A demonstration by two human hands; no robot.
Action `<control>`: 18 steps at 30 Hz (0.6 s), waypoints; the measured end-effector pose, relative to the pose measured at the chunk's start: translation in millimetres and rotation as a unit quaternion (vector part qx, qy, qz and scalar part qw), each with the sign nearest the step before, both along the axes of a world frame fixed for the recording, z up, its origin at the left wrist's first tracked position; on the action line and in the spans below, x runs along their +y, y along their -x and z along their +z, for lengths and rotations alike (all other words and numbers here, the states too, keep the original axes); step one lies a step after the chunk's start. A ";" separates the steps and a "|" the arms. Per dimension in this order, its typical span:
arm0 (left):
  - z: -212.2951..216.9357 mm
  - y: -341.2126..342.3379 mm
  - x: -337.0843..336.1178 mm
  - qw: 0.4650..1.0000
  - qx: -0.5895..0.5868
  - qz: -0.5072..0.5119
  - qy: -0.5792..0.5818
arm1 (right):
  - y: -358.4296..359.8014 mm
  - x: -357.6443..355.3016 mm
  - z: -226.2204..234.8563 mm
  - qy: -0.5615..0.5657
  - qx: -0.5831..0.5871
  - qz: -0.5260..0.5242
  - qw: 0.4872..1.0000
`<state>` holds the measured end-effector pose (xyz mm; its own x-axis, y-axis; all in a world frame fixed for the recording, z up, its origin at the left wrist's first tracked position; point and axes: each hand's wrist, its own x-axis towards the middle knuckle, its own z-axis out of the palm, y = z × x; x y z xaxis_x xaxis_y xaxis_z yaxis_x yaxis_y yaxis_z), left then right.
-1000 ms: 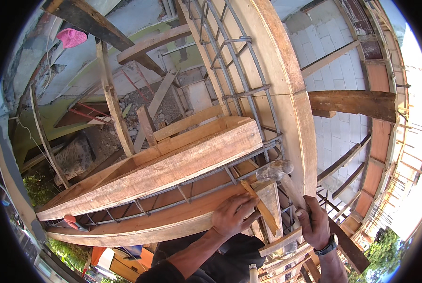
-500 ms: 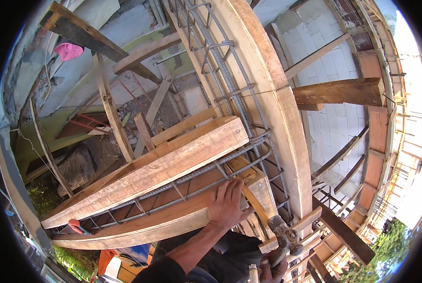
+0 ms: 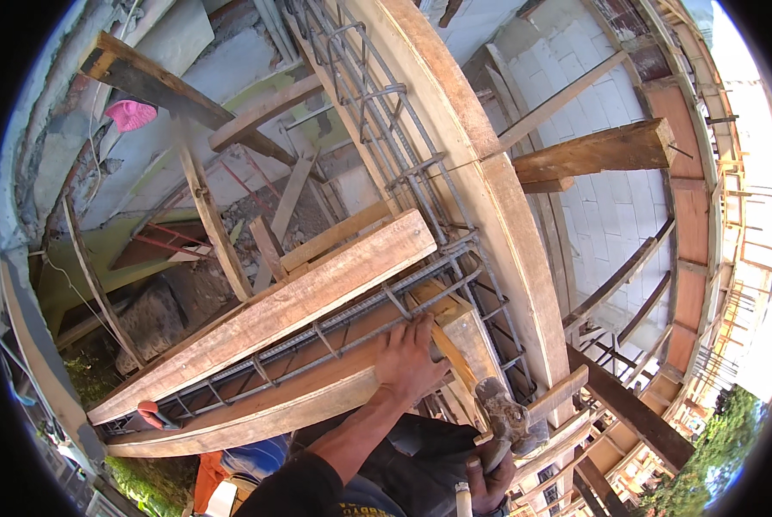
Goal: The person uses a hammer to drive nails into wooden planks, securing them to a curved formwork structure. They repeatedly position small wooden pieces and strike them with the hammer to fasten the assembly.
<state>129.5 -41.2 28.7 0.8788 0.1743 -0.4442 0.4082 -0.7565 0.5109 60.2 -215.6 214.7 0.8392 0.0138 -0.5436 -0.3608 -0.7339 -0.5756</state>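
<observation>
a grey-headed hammer (image 3: 505,420) is gripped by the right hand (image 3: 489,474), fingers wrapped round its handle, low beside the wooden beam formwork (image 3: 317,293). half a second earlier it was lower still. the left hand (image 3: 410,362) is kept spread on the rusty steel rebar cage (image 3: 351,323).

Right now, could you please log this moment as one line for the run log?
left hand: pressing on wooden formwork board beside rebar cage | right hand: gripping hammer, head raised | setting: timber beam formwork on a building site
</observation>
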 end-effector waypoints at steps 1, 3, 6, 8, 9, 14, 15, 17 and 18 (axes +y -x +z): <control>-1.7 1.2 1.1 1.000 0.002 0.002 0.001 | -0.9 1.4 -0.8 -0.002 -0.005 -0.001 1.000; -4.7 2.4 2.5 1.000 0.004 0.000 0.006 | -1.1 -2.2 -12.2 -0.071 -0.053 -0.005 0.996; 2.0 -1.9 5.5 1.000 -0.003 -0.023 -0.008 | 10.3 -11.7 -22.3 -0.160 -0.127 -0.044 0.978; 3.9 -3.8 5.8 1.000 0.009 -0.026 0.005 | 26.2 -4.8 -14.4 -0.215 -0.140 -0.169 0.952; 3.8 -3.5 6.2 1.000 0.017 -0.022 0.010 | 29.0 -6.8 -17.4 -0.199 -0.140 -0.159 0.957; 5.1 -3.0 5.8 0.999 0.035 -0.032 -0.001 | -5.3 3.6 -3.5 -0.062 -0.035 -0.012 0.997; 4.1 -4.3 7.4 0.998 0.041 -0.039 -0.007 | -0.2 3.4 -3.4 -0.073 -0.042 -0.030 0.996; 1.8 -5.5 5.6 1.000 0.020 -0.021 -0.001 | 22.7 -4.7 -10.7 -0.088 -0.193 -0.031 0.977; 3.1 -4.8 5.0 1.000 0.010 -0.012 0.001 | 18.3 -6.0 -8.9 -0.064 -0.193 0.020 0.979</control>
